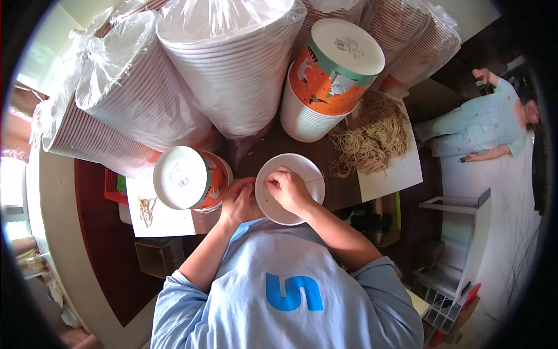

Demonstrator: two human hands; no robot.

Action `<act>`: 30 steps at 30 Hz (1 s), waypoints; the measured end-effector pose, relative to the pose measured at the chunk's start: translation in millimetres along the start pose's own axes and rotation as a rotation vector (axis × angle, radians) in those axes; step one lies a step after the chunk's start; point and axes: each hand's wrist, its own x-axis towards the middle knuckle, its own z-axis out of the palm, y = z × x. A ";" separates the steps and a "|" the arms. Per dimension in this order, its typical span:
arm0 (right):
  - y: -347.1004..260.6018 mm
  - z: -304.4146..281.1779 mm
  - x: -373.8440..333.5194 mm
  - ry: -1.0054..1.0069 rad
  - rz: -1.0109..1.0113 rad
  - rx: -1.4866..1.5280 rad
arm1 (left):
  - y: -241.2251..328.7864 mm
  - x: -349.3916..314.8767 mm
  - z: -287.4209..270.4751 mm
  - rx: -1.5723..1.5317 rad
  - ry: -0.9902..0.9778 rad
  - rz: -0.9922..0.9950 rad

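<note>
A white paper bucket (319, 200) stands in front of me at the table's near edge, its open mouth toward me. My right hand (289, 189) reaches inside it, fingers pinched together near the left inner wall. Just outside that wall, my left hand (237, 201) is closed, its fingertips by the rim. Whatever lies between the fingers of either hand is too small or hidden to make out. Left of my left hand, upside-down orange and green printed buckets (216, 181) are stacked, a white base (181, 177) on top.
Tall stacks of buckets in clear plastic (226, 64) line the back. An orange printed bucket (325, 81) tops a white stack at back right. A heap of beige cords (375, 136) lies beside it; several loose cords (146, 210) lie left. Another person (482, 119) is at far right.
</note>
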 end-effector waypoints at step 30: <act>-3.5 0.3 4.7 0.038 -0.028 -0.066 | 21.6 -2.1 5.9 0.212 0.030 0.080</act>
